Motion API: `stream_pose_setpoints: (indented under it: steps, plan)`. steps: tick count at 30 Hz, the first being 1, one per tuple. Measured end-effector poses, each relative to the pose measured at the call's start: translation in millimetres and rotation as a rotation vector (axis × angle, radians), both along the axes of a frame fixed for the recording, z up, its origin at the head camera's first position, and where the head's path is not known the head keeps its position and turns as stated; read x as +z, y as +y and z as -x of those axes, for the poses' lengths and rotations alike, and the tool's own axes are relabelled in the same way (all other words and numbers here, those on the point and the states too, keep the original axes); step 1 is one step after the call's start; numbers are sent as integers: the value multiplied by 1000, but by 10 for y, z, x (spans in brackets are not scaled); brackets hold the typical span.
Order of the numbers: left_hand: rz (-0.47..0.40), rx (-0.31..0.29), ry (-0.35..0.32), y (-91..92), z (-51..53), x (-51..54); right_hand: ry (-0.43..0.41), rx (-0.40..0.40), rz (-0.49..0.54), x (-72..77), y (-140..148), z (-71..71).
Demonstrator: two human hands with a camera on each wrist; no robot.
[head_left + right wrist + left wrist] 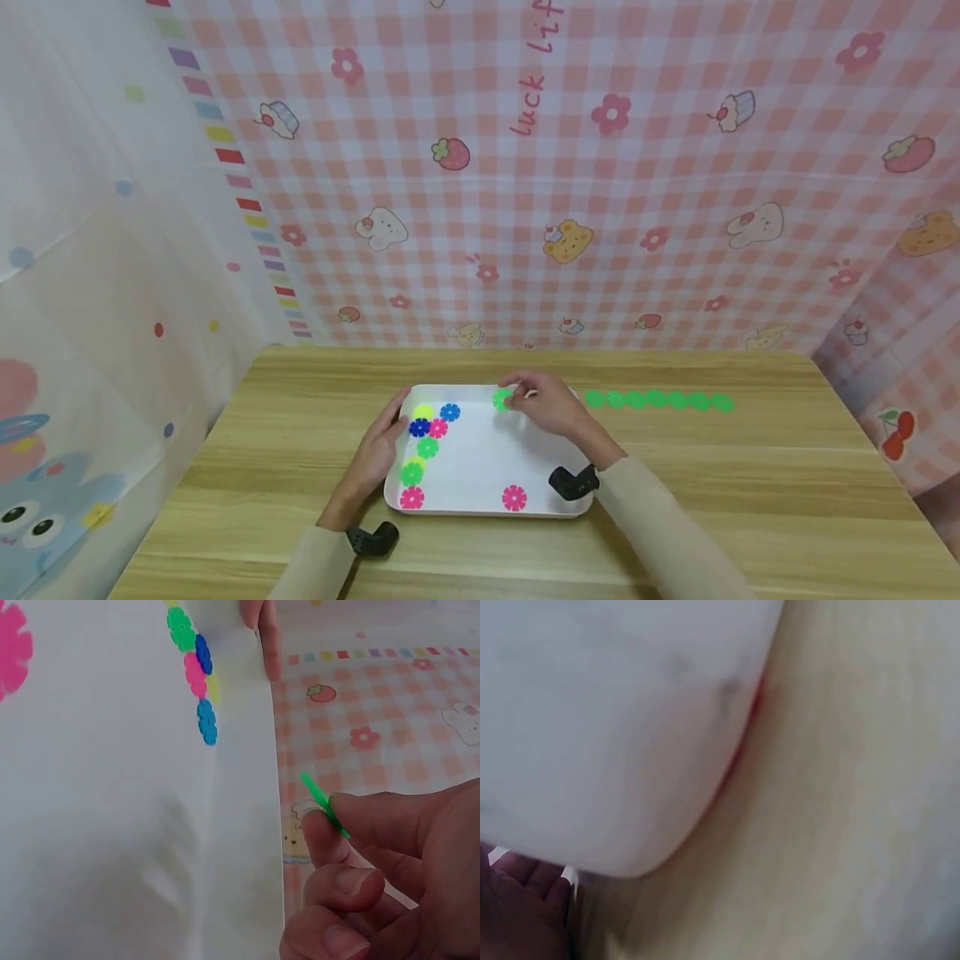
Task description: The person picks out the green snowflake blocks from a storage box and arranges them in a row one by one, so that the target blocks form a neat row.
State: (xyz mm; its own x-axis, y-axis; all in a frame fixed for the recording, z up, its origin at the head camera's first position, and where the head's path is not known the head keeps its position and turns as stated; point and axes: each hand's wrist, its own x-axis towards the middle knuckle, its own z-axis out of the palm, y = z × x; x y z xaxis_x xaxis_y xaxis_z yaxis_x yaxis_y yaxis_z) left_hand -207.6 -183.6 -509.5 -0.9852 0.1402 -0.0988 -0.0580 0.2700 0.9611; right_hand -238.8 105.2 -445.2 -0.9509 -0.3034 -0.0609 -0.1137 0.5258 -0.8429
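My right hand [546, 403] is over the far rim of a white tray [472, 467], pinching a green flower-shaped plastic disc [502, 400] between thumb and forefinger. The right wrist view shows this disc [325, 804] edge-on, with the other fingers curled below. On the tray's left side, my left hand [381, 450] grips the rim. Inside the tray along the left lie several discs: blue [450, 412], dark blue [419, 427], pink [412, 498], green [427, 447] and yellow [423, 412]. A separate pink disc [514, 498] lies near the front rim.
A row of several green discs [656, 398] extends along the wooden table [720, 500] to the right of the tray. Behind the table hangs a pink checked cloth [525, 183]. Both wrists carry black camera mounts [573, 482]. The left wrist view is blurred.
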Motion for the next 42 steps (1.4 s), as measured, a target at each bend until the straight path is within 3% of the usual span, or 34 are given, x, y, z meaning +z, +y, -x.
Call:
stream_pose_setpoints:
  steps: [11,22,25,27,32,36,42]
  plan:
    - [10,-7,22,-16,-6,-16,26,-23,33,80,494,-60]
    - [9,-8,27,3,-14,-24,63,-145,121,71,1164,-128]
    - [6,-9,38,1,-27,-8,86,-179,153,70,1338,-132]
    - [2,-10,37,27,-63,78,102,-204,163,73,1451,-136]
    - [13,-4,18,46,-69,121,112,-287,80,86,1746,-193]
    - [16,-5,29,15,-20,5,114,-365,-4,56,1988,-257]
    - [3,-1,51,5,-26,-16,117,-471,-14,-72,2334,-295]
